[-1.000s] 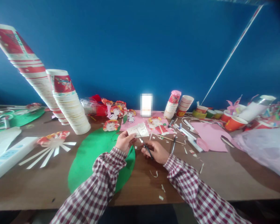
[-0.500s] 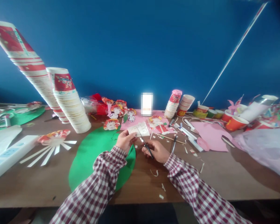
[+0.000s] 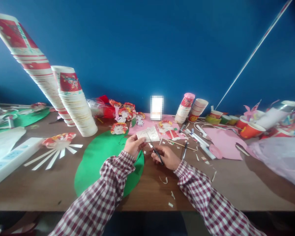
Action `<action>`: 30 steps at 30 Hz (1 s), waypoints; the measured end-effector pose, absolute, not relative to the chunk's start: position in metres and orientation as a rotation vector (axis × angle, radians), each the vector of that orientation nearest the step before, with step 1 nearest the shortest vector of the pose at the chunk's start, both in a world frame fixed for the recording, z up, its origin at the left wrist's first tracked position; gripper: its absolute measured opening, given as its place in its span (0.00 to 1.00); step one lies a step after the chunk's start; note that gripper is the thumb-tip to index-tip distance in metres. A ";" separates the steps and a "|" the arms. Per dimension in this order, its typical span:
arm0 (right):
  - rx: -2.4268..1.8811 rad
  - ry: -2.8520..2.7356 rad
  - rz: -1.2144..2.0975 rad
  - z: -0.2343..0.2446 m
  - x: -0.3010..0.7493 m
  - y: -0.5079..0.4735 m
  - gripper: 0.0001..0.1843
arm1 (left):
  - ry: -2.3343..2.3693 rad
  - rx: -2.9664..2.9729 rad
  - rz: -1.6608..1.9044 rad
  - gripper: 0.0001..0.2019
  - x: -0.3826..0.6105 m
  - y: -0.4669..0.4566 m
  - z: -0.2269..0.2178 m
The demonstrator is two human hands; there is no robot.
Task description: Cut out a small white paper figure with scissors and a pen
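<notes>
My left hand (image 3: 133, 146) pinches a small white paper piece (image 3: 148, 134) by its near left corner and holds it just above the table. My right hand (image 3: 166, 157) is closed round black scissors (image 3: 156, 152). Their blades point up into the near edge of the paper. Both hands hover over the right edge of a large green paper disc (image 3: 100, 159) lying on the brown table (image 3: 236, 186). Small paper offcuts (image 3: 171, 195) lie scattered below my hands.
Two tall leaning stacks of red-and-white paper cups (image 3: 72, 101) stand at the left. Cut-out paper figures (image 3: 124, 114), pink paper (image 3: 223, 139), pens (image 3: 201, 144) and shorter cup stacks (image 3: 189, 108) crowd the back. A white power strip (image 3: 12, 157) lies far left, a plastic bag (image 3: 280, 154) far right.
The view has shifted slightly. My hands, the paper and the scissors keep the same hold, with only a small move.
</notes>
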State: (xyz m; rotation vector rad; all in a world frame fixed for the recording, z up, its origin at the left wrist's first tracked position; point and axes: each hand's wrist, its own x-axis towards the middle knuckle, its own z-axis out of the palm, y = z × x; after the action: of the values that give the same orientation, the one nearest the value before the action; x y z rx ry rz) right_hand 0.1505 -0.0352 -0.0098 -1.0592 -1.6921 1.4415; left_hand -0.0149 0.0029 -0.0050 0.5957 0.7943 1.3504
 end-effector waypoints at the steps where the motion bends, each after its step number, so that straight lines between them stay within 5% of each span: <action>1: -1.057 -1.685 1.447 -0.009 0.150 -0.035 0.19 | 0.793 0.596 1.349 0.14 -0.015 0.003 -0.005; 30: -1.067 -1.709 1.413 -0.014 0.151 -0.034 0.17 | 0.811 0.606 1.327 0.13 -0.015 0.004 -0.005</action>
State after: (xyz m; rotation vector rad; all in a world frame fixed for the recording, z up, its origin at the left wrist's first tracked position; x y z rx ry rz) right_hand 0.1513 -0.0342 -0.0137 -1.0671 -1.7086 1.4135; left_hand -0.0149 0.0037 -0.0051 0.6060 0.8106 1.3271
